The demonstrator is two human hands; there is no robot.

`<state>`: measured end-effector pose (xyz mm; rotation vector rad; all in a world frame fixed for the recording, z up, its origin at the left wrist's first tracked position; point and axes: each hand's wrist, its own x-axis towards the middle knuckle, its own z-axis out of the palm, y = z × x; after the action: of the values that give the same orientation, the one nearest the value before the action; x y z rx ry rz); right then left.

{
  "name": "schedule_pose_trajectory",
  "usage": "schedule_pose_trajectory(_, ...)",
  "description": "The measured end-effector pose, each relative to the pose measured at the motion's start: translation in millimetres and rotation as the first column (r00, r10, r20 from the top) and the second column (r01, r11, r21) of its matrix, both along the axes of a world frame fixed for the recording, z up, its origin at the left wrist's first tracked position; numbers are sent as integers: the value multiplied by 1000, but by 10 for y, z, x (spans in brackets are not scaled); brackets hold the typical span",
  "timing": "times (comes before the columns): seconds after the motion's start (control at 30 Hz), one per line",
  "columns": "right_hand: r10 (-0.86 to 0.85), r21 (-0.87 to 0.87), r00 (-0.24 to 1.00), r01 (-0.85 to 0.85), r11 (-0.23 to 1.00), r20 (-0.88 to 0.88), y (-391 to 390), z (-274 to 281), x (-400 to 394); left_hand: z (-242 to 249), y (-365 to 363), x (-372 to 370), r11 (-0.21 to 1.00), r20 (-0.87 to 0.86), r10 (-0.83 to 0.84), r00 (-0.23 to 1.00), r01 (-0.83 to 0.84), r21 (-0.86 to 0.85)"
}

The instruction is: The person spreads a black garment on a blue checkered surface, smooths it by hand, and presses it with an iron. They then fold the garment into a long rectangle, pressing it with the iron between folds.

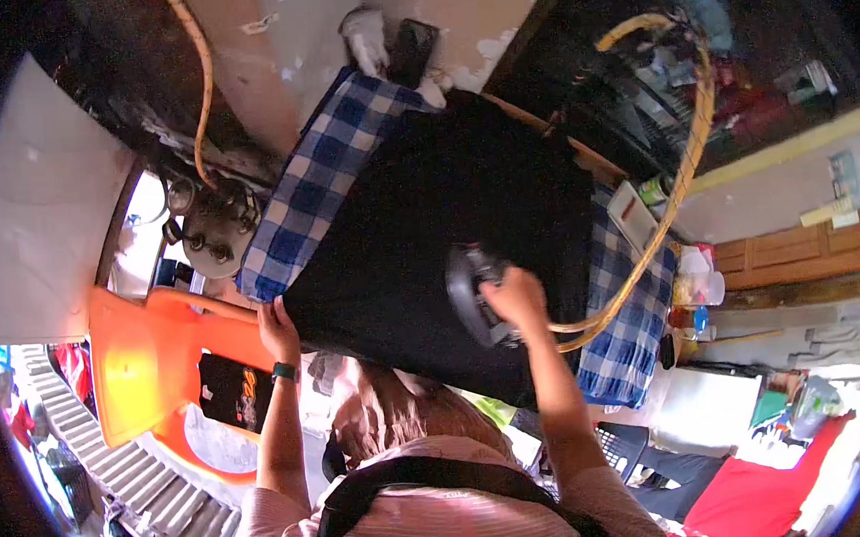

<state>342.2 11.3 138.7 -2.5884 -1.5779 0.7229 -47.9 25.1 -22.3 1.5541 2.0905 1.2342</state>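
I've R hand [516, 298] wrapped round iron [468, 291], over blk cloth [379, 242], right of its middle. L hand [276, 332] touching cloth's near-L corner (pinching or resting, can't tell from here). Checked blanket [293, 203] underneath. Metal tank [213, 228] left, wht container [702, 288] far right: contents hidden. Orange chair [126, 371] holds folded blk garment [226, 387] w/ print.

Orange chair [126, 371], pale patchy wall [483, 4]

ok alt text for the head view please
A person's right hand grips a dark clothes iron over black cloth laid on blue-and-white checked fabric; the left hand touches the cloth's corner, near an orange plastic chair.
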Motion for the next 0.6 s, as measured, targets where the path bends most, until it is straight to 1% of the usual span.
schedule_pose_trajectory(0.03,-26,96,998,21,995,51,-152,-80,380,-32,-6,5,1000,70,0,998,1,-13)
schedule_pose_trajectory(0.07,-77,103,995,70,992,58,-279,-158,742,-59,-13,10,1000,141,0,990,4,-26)
schedule_pose_trajectory(0.1,-135,112,983,121,986,124,-422,-64,974,-75,-29,6,1000,168,-12,986,14,-13)
schedule_pose_trajectory(0.13,-244,95,965,235,967,98,-569,-28,1248,-73,-32,7,999,158,-15,987,20,-31)
schedule_pose_trajectory(0.17,-234,64,972,231,971,37,-748,-62,1614,-53,-54,14,998,148,-14,989,22,-53)
schedule_pose_trajectory(0.2,-312,96,950,310,946,-3,-923,-24,1908,4,-91,20,993,186,-19,982,40,-108)
schedule_pose_trajectory(0.23,-453,103,884,464,880,-113,-1003,465,1819,-31,-116,-54,960,157,-16,987,59,-273)
schedule_pose_trajectory(0.27,-444,187,877,475,860,-185,-1208,80,2384,-52,-164,-63,982,238,-44,970,86,-170)
schedule_pose_trajectory(0.3,-474,109,845,511,853,-249,-1288,70,2660,-94,-220,-66,992,314,-80,946,106,-64)
schedule_pose_trajectory(0.33,-482,150,834,530,834,-269,-1358,11,2817,-159,-273,-94,990,415,-103,904,134,-47)
schedule_pose_trajectory(0.37,-487,190,825,548,815,-287,-1433,-74,2982,-209,-353,-43,991,600,-107,793,132,2)
schedule_pose_trajectory(0.43,-417,122,880,451,884,-227,-1542,-417,3560,-613,-538,-332,922,496,-185,848,324,-211)
schedule_pose_trajectory(0.47,-435,132,861,478,868,-263,-1501,-239,3435,-480,-683,-246,912,352,-240,905,334,-238)
schedule_pose_trajectory(0.5,-418,139,813,506,851,-406,-1484,-195,3406,-193,-823,-169,903,193,-293,936,338,-267)
schedule_pose_trajectory(0.53,-386,151,825,479,865,-413,-1419,-219,3447,110,-926,-77,908,39,-289,957,286,-306)
schedule_pose_trajectory(0.57,-354,159,835,453,877,-422,-1359,-253,3466,161,-976,-86,900,19,-299,954,289,-325)
schedule_pose_trajectory(0.6,-345,162,833,448,879,-433,-1306,-272,3495,190,-1003,-66,922,118,-288,950,308,-235)
